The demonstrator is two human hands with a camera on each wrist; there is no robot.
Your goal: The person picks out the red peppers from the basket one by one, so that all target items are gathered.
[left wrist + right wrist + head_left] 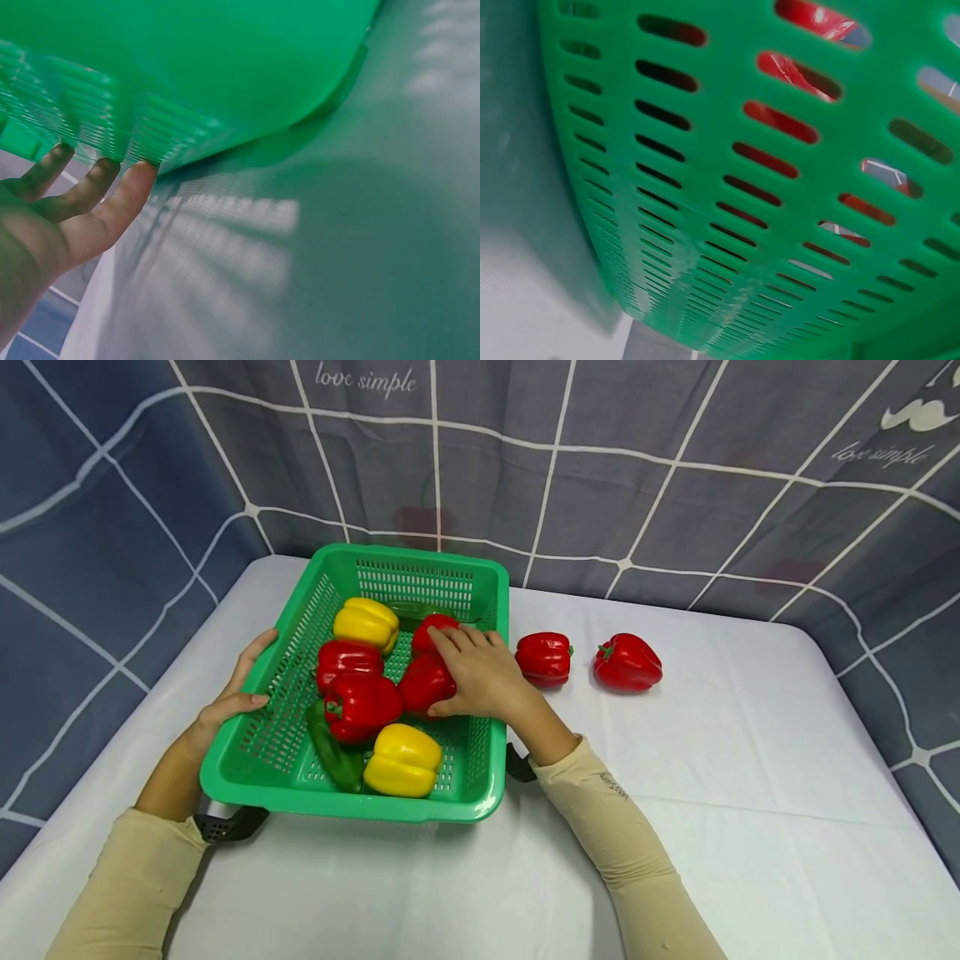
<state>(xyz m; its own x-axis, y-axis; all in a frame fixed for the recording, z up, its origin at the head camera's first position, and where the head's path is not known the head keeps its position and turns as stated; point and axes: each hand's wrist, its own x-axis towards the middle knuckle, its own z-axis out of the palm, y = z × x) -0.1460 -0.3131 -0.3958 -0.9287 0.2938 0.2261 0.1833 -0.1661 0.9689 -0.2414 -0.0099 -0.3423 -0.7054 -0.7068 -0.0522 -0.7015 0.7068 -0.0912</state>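
Observation:
A green slotted basket (352,810) holds red and yellow bell peppers and long green peppers. My left hand (225,702) grips its left rim, thumb over the edge and fingers along the outer wall; in the left wrist view, fingertips (139,176) meet the slotted wall. Inside the basket, my right hand (483,672) holds a red bell pepper (423,685) between thumb and fingers, partly hiding it. Another red bell pepper (435,631) lies right under its fingertips. The right wrist view has the basket wall (720,150) filling it, with red through the slots and the hand hidden.
Two red bell peppers (543,658) (628,662) lie on the white tablecloth (712,752) right of the basket. Within the basket are yellow bell peppers (403,762) and a long green pepper (333,752). A grey checked curtain (495,477) stands behind the table.

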